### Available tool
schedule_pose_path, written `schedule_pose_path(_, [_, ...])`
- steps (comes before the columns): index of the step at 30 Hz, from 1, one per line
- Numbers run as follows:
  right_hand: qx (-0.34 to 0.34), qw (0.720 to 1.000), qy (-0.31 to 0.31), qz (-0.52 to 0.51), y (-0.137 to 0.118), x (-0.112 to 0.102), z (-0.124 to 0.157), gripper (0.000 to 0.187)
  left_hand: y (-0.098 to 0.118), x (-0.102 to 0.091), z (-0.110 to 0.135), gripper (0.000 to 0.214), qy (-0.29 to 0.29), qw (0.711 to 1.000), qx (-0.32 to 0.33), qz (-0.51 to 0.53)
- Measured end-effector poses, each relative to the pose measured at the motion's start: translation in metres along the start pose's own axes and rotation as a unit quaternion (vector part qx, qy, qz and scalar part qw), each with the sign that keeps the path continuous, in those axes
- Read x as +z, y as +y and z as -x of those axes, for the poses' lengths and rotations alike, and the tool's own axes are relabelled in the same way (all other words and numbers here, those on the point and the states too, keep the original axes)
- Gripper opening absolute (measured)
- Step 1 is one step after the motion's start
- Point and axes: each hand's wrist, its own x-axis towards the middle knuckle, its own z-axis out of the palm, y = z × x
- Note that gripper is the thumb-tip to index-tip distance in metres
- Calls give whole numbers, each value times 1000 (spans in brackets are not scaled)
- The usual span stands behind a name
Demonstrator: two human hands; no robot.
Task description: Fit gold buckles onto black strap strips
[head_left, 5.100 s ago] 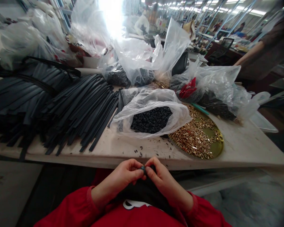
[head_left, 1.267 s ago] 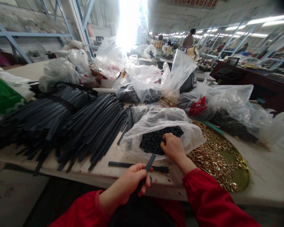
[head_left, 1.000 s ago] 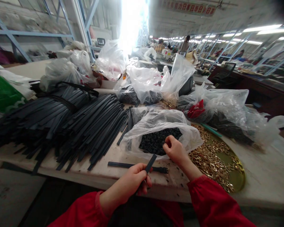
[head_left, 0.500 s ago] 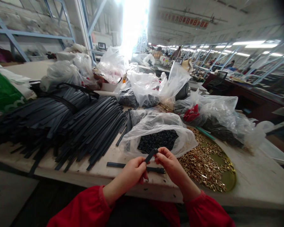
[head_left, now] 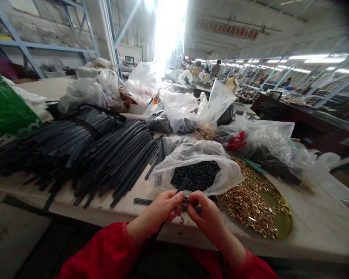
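My left hand [head_left: 165, 207] is closed around a dark strap [head_left: 184, 185]. One end points up past the thumb, and a dark length runs down below the wrist. Close against it, my right hand [head_left: 202, 209] has its fingertips pinched at a tiny dark part whose kind I cannot make out. Behind both hands lies another dark strap [head_left: 142, 201] on the table, partly covered by them. Just beyond is an open clear plastic bag [head_left: 232, 176] with small black pieces [head_left: 196, 174] in it.
Bundled dark straps [head_left: 125, 155] cover the table's left side. On the right, a round gold tray [head_left: 286, 224] bears many gold-coloured metal fittings [head_left: 247, 205]. More plastic bags [head_left: 180, 104] stand behind, a teal stick [head_left: 254, 166] lies by the tray, and blue shelving [head_left: 58, 47] rises at left.
The strap in my left hand now points up from the thumb instead of stretching between both hands. My right hand has moved down beside the left thumb, pinching there.
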Motion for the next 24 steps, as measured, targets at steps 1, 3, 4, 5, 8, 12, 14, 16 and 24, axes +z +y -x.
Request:
schedule_pose_path(1, [-33,999,0,38,-2,1,2,7,-1,-1,0,37,-8,1000,-4,-1])
schedule_pose_path(3, [-50,998,-9,48,-4,1,4,8,-3,-5,0,37,-10,1000,-5,-15])
schedule_pose_path(4, [-28,999,-15,20,-5,0,4,7,-3,-7,1,37,-8,999,-1,-32])
schedule_pose_path(5, [11,999,-23,-25,-5,-1,4,8,-4,-8,2,36,-8,998,5,-57])
schedule_pose_path(8, [155,967,-80,-183,-3,-5,3,20,-2,-11,6,33,-37,986,28,-157])
schedule_pose_path(12, [256,906,-163,-296,4,-6,3,29,-1,-11,8,31,-66,970,33,-231])
schedule_pose_path(14, [295,874,-164,-349,9,-4,6,28,-3,-10,7,28,-56,961,42,-269])
schedule_pose_path(16, [337,833,-171,-405,13,-1,10,27,-5,-10,6,24,-36,942,62,-327])
schedule_pose_path(24, [364,753,-17,-548,21,0,14,23,7,-6,21,38,-72,960,-18,-269])
